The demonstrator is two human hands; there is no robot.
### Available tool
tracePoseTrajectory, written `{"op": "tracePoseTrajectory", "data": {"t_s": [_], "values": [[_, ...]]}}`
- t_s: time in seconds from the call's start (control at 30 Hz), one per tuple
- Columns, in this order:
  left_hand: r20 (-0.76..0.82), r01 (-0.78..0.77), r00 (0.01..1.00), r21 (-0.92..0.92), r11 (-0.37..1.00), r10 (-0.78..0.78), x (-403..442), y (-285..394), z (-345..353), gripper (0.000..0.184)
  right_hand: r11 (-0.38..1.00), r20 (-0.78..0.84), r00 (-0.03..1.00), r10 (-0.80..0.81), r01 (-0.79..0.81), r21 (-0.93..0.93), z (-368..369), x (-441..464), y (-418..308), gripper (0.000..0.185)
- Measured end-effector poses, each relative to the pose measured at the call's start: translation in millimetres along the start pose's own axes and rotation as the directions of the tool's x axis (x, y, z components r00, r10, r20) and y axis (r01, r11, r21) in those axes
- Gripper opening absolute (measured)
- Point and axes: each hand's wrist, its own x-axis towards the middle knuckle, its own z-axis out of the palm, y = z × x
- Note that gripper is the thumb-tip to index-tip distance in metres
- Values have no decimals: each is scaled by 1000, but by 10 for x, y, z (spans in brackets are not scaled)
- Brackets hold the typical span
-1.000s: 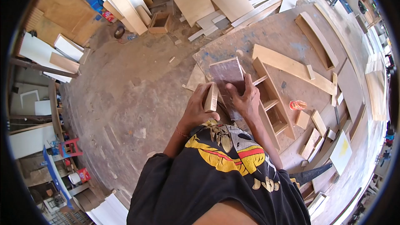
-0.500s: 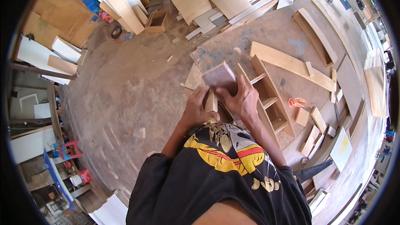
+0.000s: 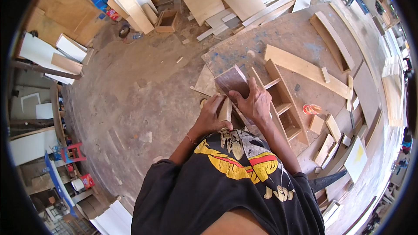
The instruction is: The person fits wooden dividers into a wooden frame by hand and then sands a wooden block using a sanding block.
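Observation:
My left hand (image 3: 212, 115) is closed around a narrow, light wooden piece (image 3: 225, 110) just in front of my shirt. My right hand (image 3: 255, 102) grips a brown-faced board (image 3: 232, 79), its thumb on the near side and its fingers over the right edge. The board tilts up beyond the wooden piece; whether the two are joined I cannot tell. Right of my right hand lies a wooden frame with dividers (image 3: 285, 104), partly behind the hand and forearm.
A low worktop (image 3: 300, 39) carries a long plank (image 3: 305, 72), a trough-like wooden piece (image 3: 333, 41), a red-labelled container (image 3: 311, 109) and several offcuts. Stacked panels (image 3: 202, 2) lie at the back. A dark saw-like handle (image 3: 328, 180) is at my right side.
The brown board has tilted, and its face looks darker and less glossy. My right hand has shifted slightly with it. My left hand keeps its hold on the light wooden piece.

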Motion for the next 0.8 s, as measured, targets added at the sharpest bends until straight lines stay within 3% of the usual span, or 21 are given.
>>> {"op": "tracePoseTrajectory", "data": {"t_s": [0.13, 0.2, 0.23, 0.3, 0.43, 0.53, 0.57, 0.6, 0.63, 0.7, 0.8], "values": [[12, 137, 991, -113, 984, -136, -66, -165, 32, 92, 983, 46, 990, -131, 124, 139, -35, -209, -78, 50], [42, 209, 977, -327, 922, -207, -12, -167, -48, 90, 986, 69, 990, -119, 110, 127, -12, -240, -108, 51], [41, 212, 977, -328, 921, -211, -48, -179, -51, 90, 984, 53, 993, -109, 101, 144, 38, -240, -80, 50], [70, 115, 991, 16, 993, -116, -97, -213, -40, 89, 992, 42, 996, -82, 77, 102, 111, -110, -14, 49], [13, 72, 997, 63, 995, -73, -116, -125, -16, 89, 997, 66, 996, -54, 51, 56, 77, -126, -41, 47], [-52, 39, 998, -90, 995, -44, -95, -136, -38, 85, 987, 96, 987, -128, 117, 107, -45, -268, -162, 47], [40, 148, 989, -155, 977, -144, -136, -222, -77, 86, 977, 109, 979, -170, 153, 151, -64, -310, -203, 48], [138, 253, 964, -208, 945, -228, -109, -247, -105, 87, 987, 157, 981, -112, 91, 134, -52, -306, -197, 48], [140, 255, 963, -214, 943, -229, -122, -229, -77, 87, 988, 161, 981, -109, 88, 130, -26, -290, -159, 48], [73, 30, 997, 120, 992, -39, -123, -170, -58, 86, 999, 80, 996, -28, 24, 45, 61, -148, -80, 48], [-8, 40, 999, 30, 999, -40, -99, -113, 6, 83, 999, 87, 996, -9, 5, 44, 82, -87, -49, 49]]}}
